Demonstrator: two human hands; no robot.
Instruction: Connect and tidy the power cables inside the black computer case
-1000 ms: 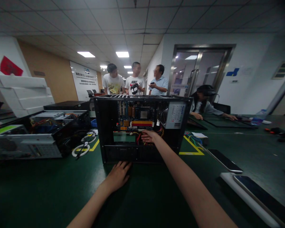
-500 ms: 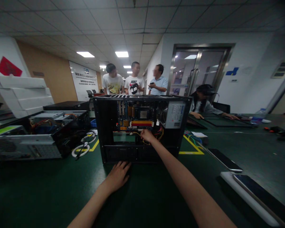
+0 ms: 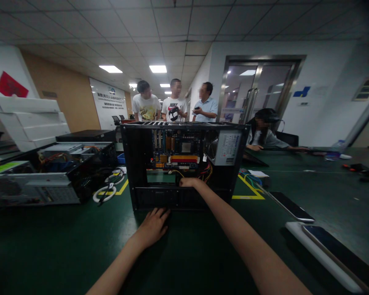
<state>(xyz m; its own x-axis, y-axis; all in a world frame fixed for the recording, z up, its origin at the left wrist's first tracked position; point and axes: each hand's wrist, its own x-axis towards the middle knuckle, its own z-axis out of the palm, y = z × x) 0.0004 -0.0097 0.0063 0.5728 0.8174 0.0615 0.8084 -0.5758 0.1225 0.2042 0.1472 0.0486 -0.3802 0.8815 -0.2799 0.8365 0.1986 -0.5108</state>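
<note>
A black computer case (image 3: 155,199) stands upright before me with its side off. Inside it are a motherboard (image 3: 176,141) with red and yellow memory slots, a power supply (image 3: 229,147) at the upper right, and a bundle of coloured cables (image 3: 208,172). My right hand (image 3: 190,182) reaches into the lower part of the case, below the motherboard, with its fingers curled closed. A thin yellow cable (image 3: 176,172) with a white plug runs close beside it. What the fingertips hold, if anything, is hidden. My left hand (image 3: 153,226) lies flat on the table, fingers spread, by the case's lower front edge.
Another opened computer case (image 3: 70,184) lies at left, near a coiled white cable (image 3: 104,194). Phones (image 3: 290,206) and a white box (image 3: 321,254) are at right. Three people (image 3: 174,104) stand behind the case; another person (image 3: 266,131) sits at the right.
My right hand has moved down a little, away from the motherboard's lower edge, and its fingers point more to the left. My left hand stays put. The seated person's hands have shifted.
</note>
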